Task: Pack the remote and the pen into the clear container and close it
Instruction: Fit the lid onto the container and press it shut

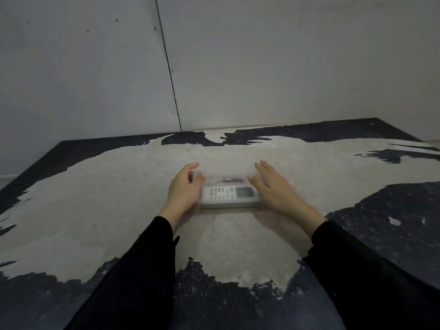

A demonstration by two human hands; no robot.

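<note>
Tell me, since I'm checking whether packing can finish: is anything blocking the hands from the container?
Nothing visible does. The left hand already touches the clear plastic container's left end; the right hand lies open at its right end. The white remote and dark red pen are inside.

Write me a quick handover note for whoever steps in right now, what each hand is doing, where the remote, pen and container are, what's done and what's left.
Left hand: curled around the left end of the clear container, thumb on top.
Right hand: open and flat against the right end.
Remote: inside, screen to the right.
Pen: inside, behind the remote.
Container sits on the worn table.
Done: both items packed; a lid seems to be on.
Left: I cannot tell if it is fully latched, so press and check.
</note>
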